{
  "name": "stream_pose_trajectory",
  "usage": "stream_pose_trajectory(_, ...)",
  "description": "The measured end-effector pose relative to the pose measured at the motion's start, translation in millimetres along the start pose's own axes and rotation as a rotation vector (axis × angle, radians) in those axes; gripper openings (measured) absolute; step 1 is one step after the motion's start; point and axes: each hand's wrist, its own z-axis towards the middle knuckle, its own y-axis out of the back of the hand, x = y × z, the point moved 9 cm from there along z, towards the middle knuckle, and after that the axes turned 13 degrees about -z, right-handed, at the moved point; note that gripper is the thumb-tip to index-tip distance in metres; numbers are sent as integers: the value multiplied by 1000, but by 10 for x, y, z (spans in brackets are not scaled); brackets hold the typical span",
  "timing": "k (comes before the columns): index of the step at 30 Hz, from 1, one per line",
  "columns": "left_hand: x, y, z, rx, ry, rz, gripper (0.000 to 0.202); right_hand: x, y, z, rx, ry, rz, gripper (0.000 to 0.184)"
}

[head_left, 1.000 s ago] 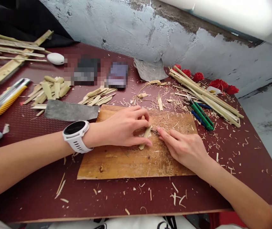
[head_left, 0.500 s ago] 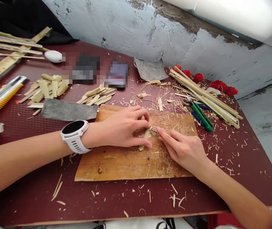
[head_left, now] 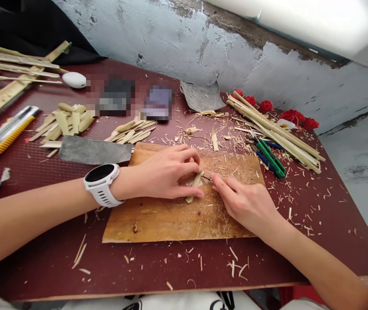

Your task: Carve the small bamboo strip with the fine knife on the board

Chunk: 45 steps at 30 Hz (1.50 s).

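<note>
Two bare hands work over a single flat wooden board, its grain scuffed and knotted, on a dark red, finely ribbed tabletop. The left hand, a white-strapped round watch at its wrist, steadies one pale, narrow wooden strip between thumb and curled fingers; the strip lies aslant on the board, near its middle. The right hand closes around one slim, dark tool, its tip at the strip's upper end, its handle hidden in the grasp. Beyond the board sit two heaps of cut slivers, too overlapped to count, and two matte grey sheets, one flat, one curling. Two ridged cutters, one yellow, one green, flank the scene. At least five ruffled red flowers line the right, behind split stalks. Curled shavings litter the tabletop.
</note>
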Motion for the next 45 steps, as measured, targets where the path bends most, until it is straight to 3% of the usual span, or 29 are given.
stream_pose_trajectory(11, 9, 1, 1, 2, 8, 3, 46, 33, -26, -46, 34, 46, -38, 45)
stream_pose_trajectory(17, 6, 20, 8, 5, 14, -29, 41, -27, 27, -53, -56, -3, -1, 40)
stream_pose_trajectory(22, -11, 9, 14, 58, 27, -55, 29, -216, 175, -53, -156, -129, 30, 28)
stream_pose_trajectory(27, -91, -23, 0, 102, -51, -86, 36, -493, 233, -84, -271, -313, 72, 15)
stream_pose_trajectory(32, -165, -38, -10, 92, -129, -100, 47, -533, 118, -62, -233, -335, 118, 20)
stream_pose_trajectory(35, -134, 24, -4, -4, -76, -68, 30, -490, 98, -48, -194, -310, 167, 22)
stream_pose_trajectory(37, -102, 20, -9, -17, -34, -27, 36, -457, 99, -39, -157, -300, 216, 25)
stream_pose_trajectory(41, -44, -87, -29, 72, -16, 31, 63, -336, 125, 4, -92, -242, 261, 26)
stream_pose_trajectory(45, 11, -132, -41, 120, 8, 13, 67, -195, 136, 55, -69, -162, 239, 26)
